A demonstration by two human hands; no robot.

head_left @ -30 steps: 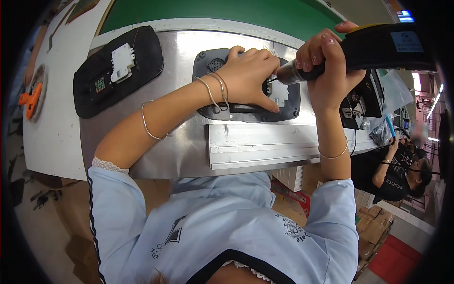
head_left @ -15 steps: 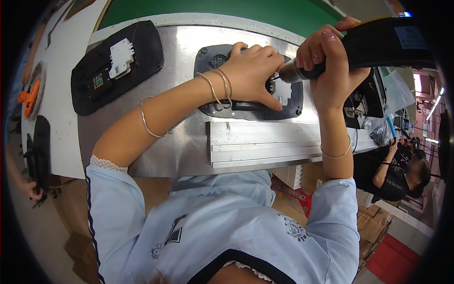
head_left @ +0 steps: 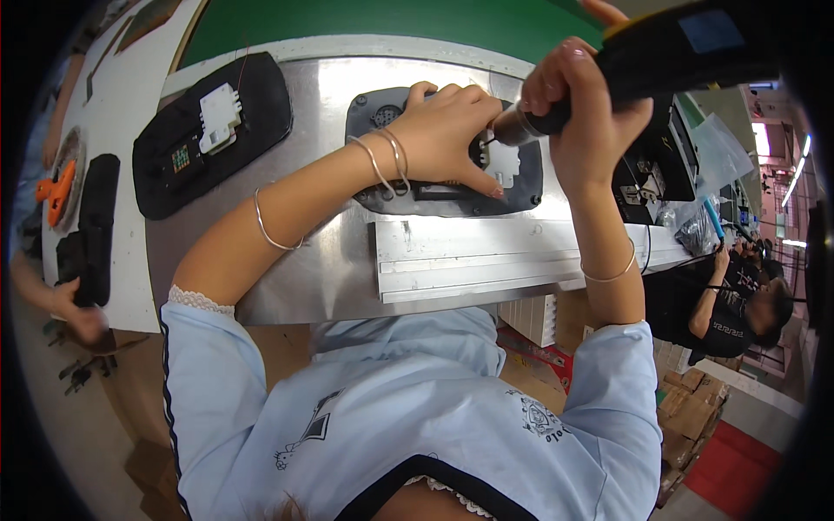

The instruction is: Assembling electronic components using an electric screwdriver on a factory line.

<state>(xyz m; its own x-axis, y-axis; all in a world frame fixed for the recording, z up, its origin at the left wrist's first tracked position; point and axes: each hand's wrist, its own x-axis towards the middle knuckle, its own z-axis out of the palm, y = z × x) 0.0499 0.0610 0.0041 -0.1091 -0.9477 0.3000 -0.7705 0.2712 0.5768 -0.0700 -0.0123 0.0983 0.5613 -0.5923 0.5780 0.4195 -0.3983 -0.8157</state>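
My left hand (head_left: pixel 443 135) lies spread over a dark rounded panel (head_left: pixel 365 113), fingers apart, the thumb beside a white plastic module (head_left: pixel 506 163) on it. Part of the panel is hidden under this hand. Wrapped in my right hand (head_left: pixel 591 122) is a black power screwdriver (head_left: pixel 669 65) with a metal nose. Its thin bit points down at the module's left edge, close to my left hand; whether it sits in a screw cannot be seen. A second dark panel (head_left: pixel 261 113) with a white module (head_left: pixel 220 117) and a small circuit board lies to the left.
A pale metal bar (head_left: pixel 469 252) runs along the near edge of the metal worktop (head_left: pixel 321 174). On the right stands a black box (head_left: pixel 665 165) with metal fittings. At far left are an orange tool (head_left: pixel 56 193), a black part (head_left: pixel 100 226) and another person's hand (head_left: pixel 82 317).
The view has shifted a little, carrying my hands and the panel slightly left in the picture. At far left, the other person's hand has moved up and right, toward the table edge.
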